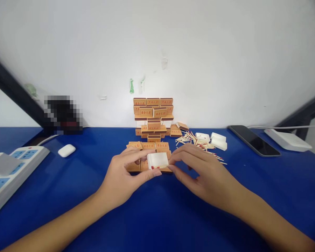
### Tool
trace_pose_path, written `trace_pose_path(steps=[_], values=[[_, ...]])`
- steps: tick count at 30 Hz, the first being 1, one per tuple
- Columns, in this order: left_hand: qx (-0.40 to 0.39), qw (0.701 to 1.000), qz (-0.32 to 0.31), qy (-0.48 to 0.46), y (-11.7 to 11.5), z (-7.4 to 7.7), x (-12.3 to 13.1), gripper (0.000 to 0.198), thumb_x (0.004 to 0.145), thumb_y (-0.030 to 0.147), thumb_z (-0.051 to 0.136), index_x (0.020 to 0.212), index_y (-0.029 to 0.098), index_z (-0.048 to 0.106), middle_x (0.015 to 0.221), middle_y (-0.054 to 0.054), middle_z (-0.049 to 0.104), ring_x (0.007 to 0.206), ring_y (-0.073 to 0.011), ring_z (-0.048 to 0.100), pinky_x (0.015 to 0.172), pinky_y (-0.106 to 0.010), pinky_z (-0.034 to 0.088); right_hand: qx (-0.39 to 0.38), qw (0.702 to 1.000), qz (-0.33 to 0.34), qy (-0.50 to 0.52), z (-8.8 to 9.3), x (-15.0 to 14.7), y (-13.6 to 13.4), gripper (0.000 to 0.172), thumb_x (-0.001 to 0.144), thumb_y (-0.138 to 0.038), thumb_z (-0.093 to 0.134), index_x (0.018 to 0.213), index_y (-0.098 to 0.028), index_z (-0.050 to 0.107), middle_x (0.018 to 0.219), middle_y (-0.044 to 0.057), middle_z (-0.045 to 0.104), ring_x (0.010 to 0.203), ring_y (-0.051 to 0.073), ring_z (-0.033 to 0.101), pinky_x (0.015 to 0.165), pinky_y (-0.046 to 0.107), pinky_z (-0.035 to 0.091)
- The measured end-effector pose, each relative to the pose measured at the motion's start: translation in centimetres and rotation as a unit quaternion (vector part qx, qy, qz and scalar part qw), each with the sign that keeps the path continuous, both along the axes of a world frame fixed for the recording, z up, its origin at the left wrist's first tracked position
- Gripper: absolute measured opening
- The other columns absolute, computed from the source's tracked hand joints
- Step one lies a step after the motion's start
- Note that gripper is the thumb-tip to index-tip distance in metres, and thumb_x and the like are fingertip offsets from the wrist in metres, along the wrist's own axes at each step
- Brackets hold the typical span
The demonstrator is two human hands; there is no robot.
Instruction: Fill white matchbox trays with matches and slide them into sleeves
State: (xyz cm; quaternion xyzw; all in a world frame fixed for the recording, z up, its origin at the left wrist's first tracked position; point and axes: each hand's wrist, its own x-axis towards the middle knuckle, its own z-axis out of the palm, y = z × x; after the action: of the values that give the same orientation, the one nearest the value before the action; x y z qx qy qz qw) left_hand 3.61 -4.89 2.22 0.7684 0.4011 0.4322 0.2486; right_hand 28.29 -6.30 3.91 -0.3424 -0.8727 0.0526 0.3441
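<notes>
Between the thumb and fingers of my left hand (132,166) is a white matchbox tray (158,159), tilted toward me. A few red-headed matches (160,167) lie along its near side. My right hand (196,166) pinches at the tray's right end, its thumb and fingertips closed on the matchstick ends. Behind and below the tray, several flat matchboxes (148,145) lie side by side on the blue table, partly hidden by my hands. Farther back rises a stacked matchbox structure (153,112) with orange labels and dark striking strips.
Right of the stack are a pile of loose matches (199,142), white trays (218,141) and orange sleeves (176,132). A phone (253,140) and a white device (288,140) lie farther right. At left are an earbud case (66,150) and a power strip (28,159).
</notes>
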Motion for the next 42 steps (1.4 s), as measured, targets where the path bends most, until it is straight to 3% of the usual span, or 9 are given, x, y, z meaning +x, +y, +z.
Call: trace_pose_path(steps=[4,10,15,20,26,29,31,38,42], values=[[-0.030,0.999,0.005,-0.008,-0.2,0.0,0.2,0.042,0.083,0.038,0.091,0.123,0.029,0.081,0.105,-0.004,0.081,0.097,-0.0236,0.074,0.091,-0.039,0.060,-0.031,0.999,0.012,-0.004,-0.4,-0.1,-0.1,0.009,0.104,-0.013,0.057,0.101,-0.021,0.061,0.094,0.004,0.068,0.084,0.016,0.063,0.073,0.030,0.051],[-0.043,0.999,-0.003,-0.007,-0.3,0.0,0.2,0.045,0.081,0.036,0.092,0.124,0.029,0.081,0.105,-0.004,0.081,0.096,-0.0228,0.074,0.089,-0.036,0.060,-0.050,0.998,0.003,0.039,-0.5,-0.5,-0.2,0.008,0.104,-0.014,0.060,0.104,-0.021,0.064,0.097,0.003,0.067,0.087,0.015,0.063,0.077,0.029,0.053],[-0.023,1.000,-0.008,-0.008,-0.4,0.3,0.3,0.044,0.080,0.036,0.093,0.122,0.029,0.081,0.098,-0.003,0.080,0.086,-0.0207,0.073,0.086,-0.035,0.062,-0.002,0.996,-0.028,0.080,-0.7,-1.3,-0.8,0.007,0.101,-0.015,0.066,0.102,-0.021,0.070,0.103,0.006,0.064,0.096,0.019,0.063,0.083,0.033,0.055],[-0.006,1.000,-0.010,-0.006,-0.4,0.1,0.3,0.046,0.081,0.036,0.092,0.125,0.030,0.080,0.099,-0.002,0.080,0.088,-0.0204,0.074,0.086,-0.035,0.062,0.051,0.996,-0.046,0.053,-0.3,-1.2,-0.9,0.012,0.100,-0.015,0.066,0.105,-0.023,0.073,0.104,0.008,0.066,0.096,0.022,0.063,0.076,0.036,0.055],[0.048,0.998,-0.018,0.021,0.3,-0.2,-0.4,0.045,0.083,0.033,0.091,0.126,0.027,0.079,0.105,-0.005,0.081,0.093,-0.0219,0.074,0.087,-0.036,0.061,0.091,0.990,-0.103,0.036,0.8,1.2,0.5,0.011,0.099,-0.019,0.064,0.102,-0.025,0.073,0.101,0.007,0.070,0.089,0.022,0.068,0.072,0.036,0.054],[0.174,0.983,-0.029,0.056,1.1,-0.1,-1.1,0.044,0.085,0.034,0.089,0.126,0.025,0.077,0.106,-0.006,0.081,0.092,-0.0227,0.071,0.088,-0.039,0.059,0.031,0.978,-0.204,0.001,0.5,4.2,2.3,0.010,0.100,-0.026,0.063,0.096,-0.024,0.072,0.076,0.001,0.066,0.061,0.017,0.058,0.057,0.034,0.045],[0.212,0.974,-0.020,0.075,1.7,0.1,-1.6,0.041,0.088,0.033,0.087,0.126,0.024,0.077,0.104,-0.006,0.081,0.088,-0.0212,0.070,0.083,-0.038,0.057,-0.011,0.972,-0.232,-0.038,-0.2,5.8,3.6,0.014,0.096,-0.029,0.066,0.085,-0.024,0.071,0.073,0.001,0.066,0.059,0.017,0.056,0.056,0.033,0.043],[0.181,0.981,-0.009,0.070,1.9,-0.3,-1.3,0.040,0.089,0.032,0.085,0.128,0.027,0.077,0.114,-0.008,0.082,0.096,-0.0242,0.072,0.087,-0.041,0.059,-0.093,0.966,-0.228,-0.084,-3.8,3.9,6.3,0.018,0.092,-0.038,0.071,0.088,-0.021,0.071,0.092,0.007,0.073,0.081,0.023,0.068,0.071,0.037,0.051],[0.160,0.985,-0.012,0.064,1.3,-0.4,-0.7,0.042,0.089,0.031,0.085,0.129,0.027,0.076,0.118,-0.008,0.081,0.104,-0.0260,0.071,0.093,-0.044,0.060,-0.116,0.960,-0.223,-0.124,-4.2,2.8,7.3,0.017,0.094,-0.027,0.068,0.078,-0.021,0.067,0.080,0.005,0.071,0.072,0.022,0.066,0.065,0.035,0.048]])
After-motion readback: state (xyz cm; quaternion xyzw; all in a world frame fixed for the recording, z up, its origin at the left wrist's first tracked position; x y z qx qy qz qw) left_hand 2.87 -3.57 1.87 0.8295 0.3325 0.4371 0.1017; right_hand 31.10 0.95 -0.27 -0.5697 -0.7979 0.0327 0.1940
